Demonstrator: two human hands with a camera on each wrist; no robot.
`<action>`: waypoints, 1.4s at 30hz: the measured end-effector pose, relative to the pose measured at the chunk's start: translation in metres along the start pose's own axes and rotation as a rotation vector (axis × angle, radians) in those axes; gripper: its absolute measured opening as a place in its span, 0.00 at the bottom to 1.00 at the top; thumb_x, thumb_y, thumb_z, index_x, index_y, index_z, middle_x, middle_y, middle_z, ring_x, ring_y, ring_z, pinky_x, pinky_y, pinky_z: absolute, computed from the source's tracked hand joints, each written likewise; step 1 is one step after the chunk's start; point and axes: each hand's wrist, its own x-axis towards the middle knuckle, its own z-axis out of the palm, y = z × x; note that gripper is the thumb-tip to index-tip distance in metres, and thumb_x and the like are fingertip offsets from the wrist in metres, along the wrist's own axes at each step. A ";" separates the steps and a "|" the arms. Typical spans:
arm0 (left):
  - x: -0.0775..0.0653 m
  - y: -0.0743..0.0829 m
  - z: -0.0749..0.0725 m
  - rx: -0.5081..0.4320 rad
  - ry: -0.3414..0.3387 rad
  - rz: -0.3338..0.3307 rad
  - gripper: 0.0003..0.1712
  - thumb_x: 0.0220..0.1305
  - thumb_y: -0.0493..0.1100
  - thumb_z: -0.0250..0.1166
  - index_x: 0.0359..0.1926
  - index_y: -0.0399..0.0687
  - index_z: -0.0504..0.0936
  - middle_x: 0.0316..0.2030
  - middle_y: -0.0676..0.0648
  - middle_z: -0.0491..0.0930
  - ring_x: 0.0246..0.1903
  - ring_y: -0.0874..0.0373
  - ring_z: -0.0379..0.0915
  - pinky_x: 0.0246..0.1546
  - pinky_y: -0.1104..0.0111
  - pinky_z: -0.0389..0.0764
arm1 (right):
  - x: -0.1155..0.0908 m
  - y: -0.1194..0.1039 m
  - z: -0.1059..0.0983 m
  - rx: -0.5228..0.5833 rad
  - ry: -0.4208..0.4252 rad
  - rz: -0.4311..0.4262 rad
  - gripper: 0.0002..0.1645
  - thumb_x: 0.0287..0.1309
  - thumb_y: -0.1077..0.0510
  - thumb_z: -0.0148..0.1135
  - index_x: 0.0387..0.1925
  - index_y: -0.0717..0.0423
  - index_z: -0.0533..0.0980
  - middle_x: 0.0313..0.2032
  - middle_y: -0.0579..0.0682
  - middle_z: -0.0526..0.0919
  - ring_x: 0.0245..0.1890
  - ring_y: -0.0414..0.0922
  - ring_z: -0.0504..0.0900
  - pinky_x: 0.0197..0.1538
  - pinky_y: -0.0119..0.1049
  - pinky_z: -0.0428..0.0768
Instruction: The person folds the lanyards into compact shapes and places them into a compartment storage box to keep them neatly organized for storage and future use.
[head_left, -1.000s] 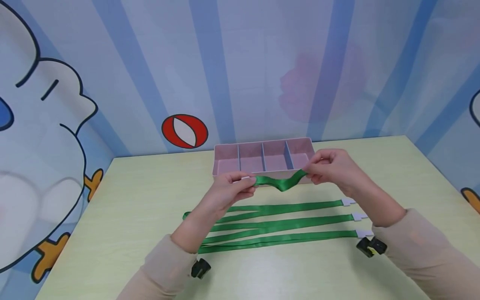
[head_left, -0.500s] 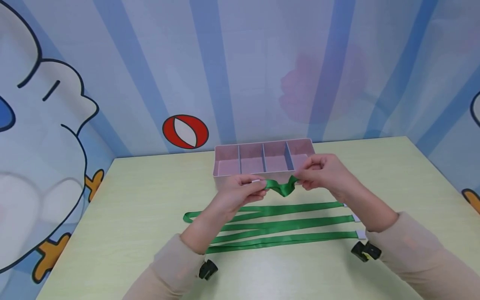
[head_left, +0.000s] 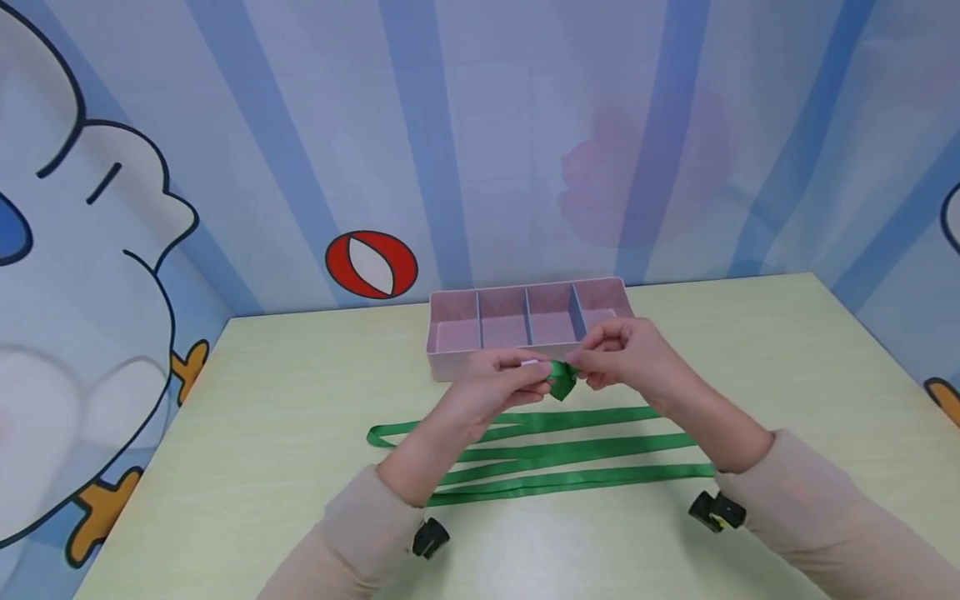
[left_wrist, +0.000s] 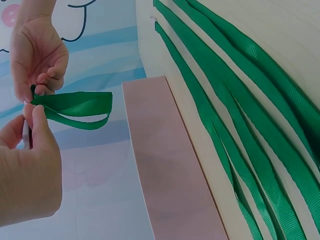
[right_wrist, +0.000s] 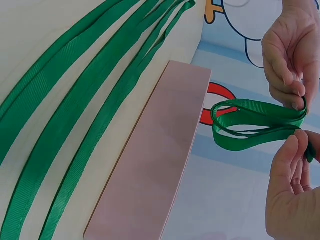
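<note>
Above the table, my left hand pinches one end of a green lanyard, with a bit of its white end piece showing at the thumb. Close beside it, my right hand pinches the other end. Between the fingertips the ribbon hangs down in short doubled loops, seen as a folded band in the right wrist view. Below the hands, three more green lanyards lie roughly parallel across the table; the right arm covers their right ends and the left arm crosses them.
Behind the hands stands a pink box with dividers forming several compartments, close to the printed wall. The pale wooden table extends around the lanyards. A small black device sits at each cuff.
Both hands have come together, the right moving left and the left moving right. The lanyard between them has gone from a loose, spread sag to a small bunched fold.
</note>
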 end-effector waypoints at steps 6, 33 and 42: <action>0.002 -0.003 0.002 0.000 -0.005 0.011 0.14 0.62 0.33 0.61 0.46 0.26 0.77 0.25 0.50 0.80 0.25 0.65 0.78 0.37 0.71 0.81 | 0.000 0.000 0.003 -0.004 -0.005 0.008 0.10 0.55 0.58 0.66 0.30 0.62 0.76 0.23 0.47 0.82 0.23 0.43 0.80 0.36 0.38 0.82; 0.000 -0.003 0.001 -0.040 0.003 0.062 0.19 0.66 0.37 0.57 0.53 0.29 0.74 0.44 0.40 0.79 0.36 0.61 0.80 0.45 0.67 0.79 | 0.000 0.010 0.010 -0.105 0.025 -0.134 0.16 0.58 0.56 0.63 0.41 0.66 0.80 0.32 0.54 0.84 0.30 0.46 0.83 0.39 0.39 0.82; -0.002 -0.002 0.003 -0.003 0.041 0.065 0.16 0.61 0.38 0.63 0.48 0.32 0.79 0.38 0.43 0.82 0.33 0.60 0.80 0.47 0.61 0.78 | -0.003 0.012 0.016 -0.289 0.067 -0.303 0.11 0.56 0.56 0.65 0.37 0.59 0.82 0.30 0.51 0.84 0.30 0.45 0.82 0.35 0.37 0.82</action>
